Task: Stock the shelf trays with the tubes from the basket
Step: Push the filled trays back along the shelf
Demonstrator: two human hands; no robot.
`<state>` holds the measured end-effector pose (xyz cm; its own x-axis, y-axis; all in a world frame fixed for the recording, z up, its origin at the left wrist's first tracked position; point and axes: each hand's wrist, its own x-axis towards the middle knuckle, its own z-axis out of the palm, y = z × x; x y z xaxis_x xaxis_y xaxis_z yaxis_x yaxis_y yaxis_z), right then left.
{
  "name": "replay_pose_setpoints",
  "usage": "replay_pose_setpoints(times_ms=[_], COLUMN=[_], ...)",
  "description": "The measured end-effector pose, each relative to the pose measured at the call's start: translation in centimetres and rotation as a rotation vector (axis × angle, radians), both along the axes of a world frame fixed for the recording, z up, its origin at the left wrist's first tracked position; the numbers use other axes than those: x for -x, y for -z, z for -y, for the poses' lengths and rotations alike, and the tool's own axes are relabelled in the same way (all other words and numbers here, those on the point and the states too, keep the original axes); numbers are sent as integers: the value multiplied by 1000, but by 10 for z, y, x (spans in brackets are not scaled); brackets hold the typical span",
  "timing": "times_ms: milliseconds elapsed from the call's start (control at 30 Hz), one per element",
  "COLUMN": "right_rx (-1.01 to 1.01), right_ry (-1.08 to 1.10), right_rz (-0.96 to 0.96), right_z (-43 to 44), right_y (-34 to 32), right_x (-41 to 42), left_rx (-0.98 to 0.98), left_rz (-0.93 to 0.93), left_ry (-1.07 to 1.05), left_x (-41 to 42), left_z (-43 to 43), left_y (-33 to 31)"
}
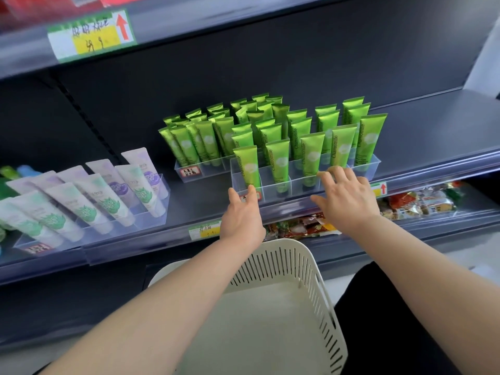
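The dark shelf [419, 125] carries green tubes [312, 152] upright in the clear tray [292, 185] at its front edge. The basket [305, 269] looks empty, so stocking appears complete. The left hand [240, 215] and right hand [349, 198], fingers straight, touch the tray front and grasp nothing.

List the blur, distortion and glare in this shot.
Head view: the wide-angle lens bows the shelf edge; the upper price label and pale tubes at left are soft; the green tubes are sharp enough to read Chamomile; a pale sheen lies on the shelf edge.
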<state>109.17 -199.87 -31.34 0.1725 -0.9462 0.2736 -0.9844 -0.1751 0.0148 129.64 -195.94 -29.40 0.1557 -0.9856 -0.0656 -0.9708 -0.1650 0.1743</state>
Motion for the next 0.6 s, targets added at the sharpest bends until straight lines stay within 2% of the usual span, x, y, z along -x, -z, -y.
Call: replay_pose_setpoints(times_ms=[600], right_rx=[-37], right_ry=[125], right_rz=[32], right_z=[12], right_y=[-5], right_x=[49], left_rx=[-9], left_rz=[-12], left_ry=[58], left_x=[57], left_z=[25], left_y=[-4])
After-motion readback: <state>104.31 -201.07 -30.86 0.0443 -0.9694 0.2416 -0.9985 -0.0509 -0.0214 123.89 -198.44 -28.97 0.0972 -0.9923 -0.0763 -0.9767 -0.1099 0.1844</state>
